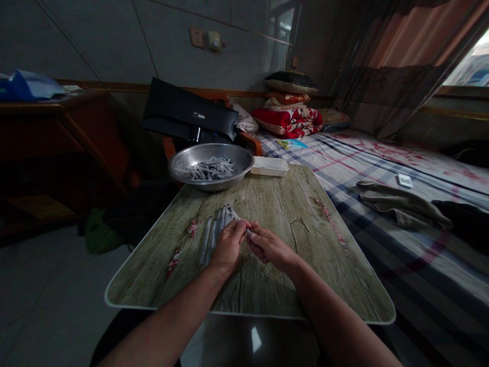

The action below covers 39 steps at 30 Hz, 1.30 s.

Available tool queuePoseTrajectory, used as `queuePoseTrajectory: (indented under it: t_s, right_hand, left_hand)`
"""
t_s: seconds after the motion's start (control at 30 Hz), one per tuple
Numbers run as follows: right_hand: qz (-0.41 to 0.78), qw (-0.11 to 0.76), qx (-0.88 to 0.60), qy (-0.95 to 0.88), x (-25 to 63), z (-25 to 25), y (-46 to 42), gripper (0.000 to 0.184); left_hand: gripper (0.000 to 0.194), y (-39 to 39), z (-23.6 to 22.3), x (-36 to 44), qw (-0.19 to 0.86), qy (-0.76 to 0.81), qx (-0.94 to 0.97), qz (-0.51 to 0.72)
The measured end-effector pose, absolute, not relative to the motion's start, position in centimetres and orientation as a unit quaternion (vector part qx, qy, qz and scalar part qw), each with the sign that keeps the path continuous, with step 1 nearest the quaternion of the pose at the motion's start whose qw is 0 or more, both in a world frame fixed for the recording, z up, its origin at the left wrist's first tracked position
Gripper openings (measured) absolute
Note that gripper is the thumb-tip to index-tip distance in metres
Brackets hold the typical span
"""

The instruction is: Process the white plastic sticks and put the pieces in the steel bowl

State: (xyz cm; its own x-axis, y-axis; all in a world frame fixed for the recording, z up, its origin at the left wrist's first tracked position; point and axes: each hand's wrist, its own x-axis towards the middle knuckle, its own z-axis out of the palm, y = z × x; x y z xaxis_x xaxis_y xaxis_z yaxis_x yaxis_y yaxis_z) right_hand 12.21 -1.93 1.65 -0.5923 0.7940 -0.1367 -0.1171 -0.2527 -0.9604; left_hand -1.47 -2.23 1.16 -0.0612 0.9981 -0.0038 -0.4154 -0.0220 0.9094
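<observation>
My left hand (228, 245) and my right hand (269, 248) meet above the middle of a wood-patterned tabletop (290, 214). Between their fingertips is a slim whitish tube (239, 219), angled up and to the left. Both hands seem to pinch it. Just left of my left hand, several similar tubes (215, 233) lie side by side on the tabletop. More of them lie heaped inside a steel bowl (229, 149) at the far edge. Their exact kind is too small to tell.
A white shallow tray (269, 166) stands beside the bowl. Behind them leans a black monitor (189, 109). To the right is a bed with a plaid sheet (382, 244), a folded cloth (401, 205) and stacked red bedding (286, 120). A dark wooden cabinet (57, 132) stands left.
</observation>
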Motion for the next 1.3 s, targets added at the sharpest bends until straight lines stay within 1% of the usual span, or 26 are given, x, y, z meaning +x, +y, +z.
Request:
queuePoseTrajectory:
  t_s: [0.13, 0.2, 0.37, 0.43, 0.53, 0.67, 0.77, 0.83, 0.9, 1.0, 1.1, 1.2, 1.23, 1.3]
  right_hand:
    - [0.685, 0.319, -0.331, -0.565, 12.5, 1.3, -1.6, 0.04]
    - [0.685, 0.333, -0.324, -0.561, 12.5, 1.2, -1.5, 0.04]
    - [0.765, 0.328, -0.324, -0.45, 12.7, 1.7, -1.5, 0.029]
    - [0.769, 0.326, -0.328, -0.442, 12.6, 1.9, -1.6, 0.031]
    - [0.737, 0.333, -0.324, -0.491, 12.3, 1.7, -1.8, 0.037]
    - [0.665, 0.354, -0.329, -0.569, 11.9, 1.3, -1.9, 0.045]
    - [0.646, 0.343, -0.334, -0.595, 11.9, 1.3, -1.7, 0.049]
    - [0.646, 0.318, -0.336, -0.608, 12.2, 1.4, -1.4, 0.046]
    - [0.638, 0.304, -0.357, -0.611, 12.8, 1.5, -1.1, 0.036]
    - [0.618, 0.348, -0.424, -0.563, 13.6, 1.6, -0.6, 0.02]
    - [0.647, 0.399, -0.44, -0.478, 14.0, 1.9, -0.3, 0.016]
    - [0.665, 0.426, -0.436, -0.432, 14.0, 2.2, -0.2, 0.016]
    - [0.671, 0.427, -0.435, -0.423, 13.9, 2.3, -0.2, 0.017]
    - [0.689, 0.422, -0.428, -0.406, 13.7, 2.4, -0.2, 0.02]
  left_hand:
    - [0.035, -2.0, 0.5, -1.6, 0.583, 0.414, 0.354, 0.603]
    - [0.032, -2.1, 0.5, -1.7, 0.592, 0.406, 0.351, 0.602]
    - [0.03, -2.4, 1.1, -1.4, 0.604, 0.349, 0.365, 0.617]
    - [0.032, -2.5, 1.4, -1.3, 0.61, 0.344, 0.36, 0.617]
    - [0.035, -2.4, 1.5, -1.2, 0.618, 0.354, 0.331, 0.619]
    - [0.04, -2.1, 1.5, -1.3, 0.627, 0.374, 0.302, 0.613]
    - [0.038, -1.9, 1.3, -1.6, 0.61, 0.386, 0.32, 0.614]
    - [0.035, -1.7, 1.2, -1.8, 0.588, 0.388, 0.334, 0.627]
    - [0.031, -1.5, 1.1, -2.2, 0.555, 0.395, 0.338, 0.649]
    - [0.028, -1.4, 1.1, -2.7, 0.521, 0.432, 0.323, 0.662]
    - [0.034, -1.6, 1.5, -2.9, 0.579, 0.441, 0.307, 0.613]
    - [0.051, -1.9, 2.1, -2.9, 0.66, 0.402, 0.296, 0.561]
    - [0.051, -2.0, 2.2, -2.9, 0.677, 0.386, 0.292, 0.554]
    - [0.044, -2.0, 2.4, -3.2, 0.717, 0.35, 0.283, 0.532]
